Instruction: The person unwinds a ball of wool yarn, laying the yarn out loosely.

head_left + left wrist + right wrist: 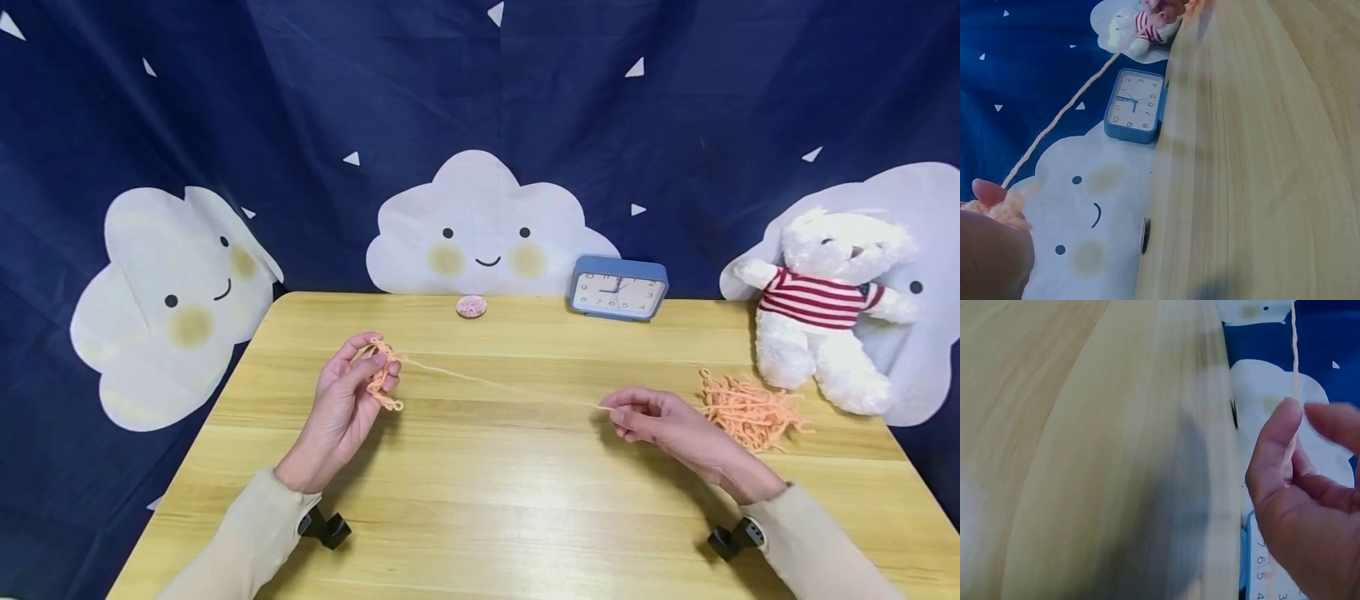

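In the head view my left hand [337, 417] pinches a small looped bunch of peach yarn [387, 401] between thumb and fingers, above the left half of the table. A strand of yarn [487, 382] runs from it, nearly straight, to my right hand [675, 429], which pinches the strand between thumb and fingers. The left wrist view shows the strand [1054, 122] rising from the left hand [997, 250] at the lower left edge. Up close in the right wrist view, the strand [1295, 356] passes by the thumb of my right hand [1304, 512].
A loose heap of peach yarn [750, 414] lies on the wooden table [480, 517], behind the right wrist. Beside it sits a white teddy bear [821, 300] in a striped shirt. A blue clock [618, 287] and a round pink badge [472, 307] are along the back edge.
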`<control>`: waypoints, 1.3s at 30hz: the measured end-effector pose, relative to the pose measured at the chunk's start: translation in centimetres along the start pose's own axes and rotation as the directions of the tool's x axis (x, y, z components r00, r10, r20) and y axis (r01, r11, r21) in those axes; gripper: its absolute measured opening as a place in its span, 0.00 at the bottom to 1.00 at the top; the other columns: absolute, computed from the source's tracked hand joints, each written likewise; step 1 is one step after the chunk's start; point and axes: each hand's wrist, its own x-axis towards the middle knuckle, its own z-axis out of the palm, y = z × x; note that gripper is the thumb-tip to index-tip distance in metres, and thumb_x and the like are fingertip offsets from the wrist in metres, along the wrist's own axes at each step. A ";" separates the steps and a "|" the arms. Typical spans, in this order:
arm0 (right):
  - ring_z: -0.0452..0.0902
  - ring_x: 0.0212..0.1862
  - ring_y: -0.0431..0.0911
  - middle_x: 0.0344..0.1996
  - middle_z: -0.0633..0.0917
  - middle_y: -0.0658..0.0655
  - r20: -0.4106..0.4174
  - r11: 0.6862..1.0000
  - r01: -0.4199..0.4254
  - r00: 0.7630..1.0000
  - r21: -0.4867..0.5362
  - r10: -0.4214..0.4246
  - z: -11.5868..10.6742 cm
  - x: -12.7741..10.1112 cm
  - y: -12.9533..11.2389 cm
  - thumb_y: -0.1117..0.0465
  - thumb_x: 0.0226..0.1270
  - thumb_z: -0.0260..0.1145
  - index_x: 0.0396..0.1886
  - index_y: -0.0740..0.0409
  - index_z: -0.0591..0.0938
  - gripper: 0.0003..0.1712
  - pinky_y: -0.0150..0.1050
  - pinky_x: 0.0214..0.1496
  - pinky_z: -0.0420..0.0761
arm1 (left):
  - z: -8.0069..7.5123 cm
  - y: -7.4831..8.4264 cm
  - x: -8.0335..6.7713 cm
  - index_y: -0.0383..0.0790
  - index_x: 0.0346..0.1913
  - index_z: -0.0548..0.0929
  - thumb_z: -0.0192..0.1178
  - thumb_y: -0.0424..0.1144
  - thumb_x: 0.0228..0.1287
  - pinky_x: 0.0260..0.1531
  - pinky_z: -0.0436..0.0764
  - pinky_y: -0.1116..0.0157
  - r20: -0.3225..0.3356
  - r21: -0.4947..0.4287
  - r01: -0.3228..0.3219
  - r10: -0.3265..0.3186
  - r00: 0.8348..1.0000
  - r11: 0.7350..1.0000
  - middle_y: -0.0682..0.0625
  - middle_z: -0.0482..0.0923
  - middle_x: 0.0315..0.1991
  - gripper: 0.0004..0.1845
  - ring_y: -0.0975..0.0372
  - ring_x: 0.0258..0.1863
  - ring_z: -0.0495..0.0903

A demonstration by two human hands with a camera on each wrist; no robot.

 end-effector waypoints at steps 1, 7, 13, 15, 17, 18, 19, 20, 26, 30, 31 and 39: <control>0.82 0.46 0.46 0.46 0.84 0.61 -0.012 1.000 -0.004 1.000 -0.010 0.004 -0.1 -0.2 -0.1 0.62 0.85 0.63 0.64 0.77 0.77 0.21 0.39 0.52 0.87 | 0.0 0.0 0.0 0.34 0.55 0.78 0.51 0.19 0.80 0.34 0.84 0.69 -0.006 0.017 0.003 -0.003 1.000 1.000 0.43 0.78 0.43 0.11 0.56 0.35 0.83; 0.79 0.40 0.43 0.40 0.83 0.55 -0.115 0.999 0.036 0.993 -0.022 -0.038 -1.9 -1.9 0.0 0.65 0.87 0.60 0.55 0.69 0.82 0.11 0.35 0.43 0.85 | -0.1 0.1 0.0 0.38 0.53 0.80 0.54 0.23 0.81 0.27 0.79 0.70 -0.068 0.118 0.019 -0.011 0.998 0.993 0.47 0.78 0.39 0.10 0.59 0.29 0.80; 0.81 0.40 0.40 0.41 0.85 0.52 -0.217 0.971 0.169 0.967 0.168 -0.131 -5.2 -3.8 0.5 0.72 0.87 0.53 0.52 0.59 0.86 0.14 0.30 0.41 0.84 | -0.4 0.1 0.0 0.37 0.53 0.79 0.53 0.23 0.82 0.23 0.71 0.70 -0.095 0.122 0.011 0.001 0.995 0.992 0.49 0.75 0.36 0.09 0.61 0.24 0.72; 0.82 0.40 0.39 0.40 0.86 0.51 -0.242 0.955 0.203 0.959 0.218 -0.149 -6.0 -4.2 0.7 0.72 0.88 0.53 0.52 0.59 0.87 0.16 0.29 0.40 0.84 | -0.4 0.1 0.0 0.37 0.53 0.79 0.53 0.24 0.82 0.22 0.69 0.71 -0.098 0.119 0.007 0.005 0.995 0.993 0.49 0.75 0.36 0.08 0.62 0.23 0.70; 0.82 0.39 0.39 0.39 0.86 0.51 -0.264 0.940 0.224 0.952 0.256 -0.155 -6.7 -4.8 0.8 0.72 0.88 0.52 0.52 0.60 0.87 0.16 0.29 0.38 0.84 | -0.5 0.2 -0.1 0.37 0.53 0.79 0.54 0.24 0.82 0.22 0.68 0.71 -0.102 0.120 0.004 0.008 0.995 0.993 0.50 0.75 0.37 0.08 0.63 0.23 0.69; 0.82 0.38 0.39 0.39 0.87 0.52 -0.270 0.934 0.234 0.950 0.270 -0.160 -6.9 -5.0 0.9 0.73 0.88 0.52 0.52 0.61 0.87 0.17 0.29 0.38 0.84 | -0.5 0.2 -0.1 0.38 0.53 0.79 0.54 0.24 0.83 0.22 0.68 0.71 -0.105 0.120 0.003 0.010 0.994 0.993 0.50 0.75 0.37 0.08 0.63 0.23 0.69; 0.83 0.38 0.39 0.39 0.87 0.52 -0.279 0.928 0.241 0.947 0.283 -0.161 -7.2 -5.3 1.0 0.73 0.88 0.52 0.52 0.60 0.87 0.17 0.29 0.38 0.84 | -0.5 0.2 -0.1 0.38 0.53 0.80 0.54 0.24 0.83 0.22 0.68 0.71 -0.108 0.120 0.000 0.013 0.994 0.993 0.50 0.75 0.37 0.08 0.63 0.23 0.69; 0.83 0.38 0.39 0.40 0.87 0.52 -0.293 0.921 0.251 0.942 0.299 -0.161 -7.5 -5.6 1.2 0.73 0.88 0.51 0.52 0.60 0.88 0.17 0.29 0.38 0.85 | -0.6 0.2 -0.1 0.38 0.53 0.80 0.54 0.24 0.83 0.21 0.67 0.71 -0.112 0.122 -0.002 0.016 0.994 0.993 0.50 0.75 0.37 0.08 0.63 0.23 0.69; 0.85 0.37 0.44 0.40 0.89 0.57 -0.410 0.796 0.384 0.892 0.469 -0.189 -8.8 -7.5 2.5 0.75 0.88 0.48 0.50 0.65 0.87 0.19 0.33 0.39 0.86 | -0.8 0.3 -0.2 0.38 0.52 0.81 0.54 0.24 0.82 0.20 0.64 0.72 -0.106 0.116 -0.020 0.033 0.994 0.993 0.51 0.76 0.36 0.08 0.64 0.21 0.65; 0.86 0.38 0.46 0.38 0.89 0.60 -0.482 0.697 0.476 0.850 0.536 -0.210 -9.6 -8.7 3.3 0.76 0.88 0.46 0.50 0.70 0.87 0.21 0.34 0.38 0.87 | -0.9 0.3 -0.2 0.38 0.52 0.81 0.53 0.24 0.83 0.17 0.58 0.72 -0.089 0.119 -0.036 0.047 0.995 0.992 0.51 0.76 0.34 0.09 0.64 0.19 0.61; 0.86 0.38 0.46 0.38 0.89 0.61 -0.497 0.684 0.494 0.840 0.537 -0.216 -9.8 -9.0 3.5 0.76 0.88 0.45 0.50 0.71 0.87 0.21 0.34 0.38 0.87 | -0.9 0.3 -0.2 0.38 0.52 0.80 0.53 0.24 0.83 0.17 0.57 0.72 -0.086 0.117 -0.039 0.050 0.995 0.992 0.51 0.76 0.34 0.09 0.64 0.19 0.60; 0.81 0.29 0.45 0.31 0.85 0.58 -0.621 0.722 0.511 0.770 0.466 -0.145 -11.9 -10.5 4.4 0.72 0.89 0.48 0.45 0.67 0.89 0.20 0.35 0.28 0.81 | -1.0 0.3 -0.3 0.39 0.51 0.80 0.53 0.27 0.85 0.13 0.53 0.72 -0.055 0.109 -0.034 0.040 0.998 0.993 0.51 0.75 0.33 0.07 0.67 0.18 0.58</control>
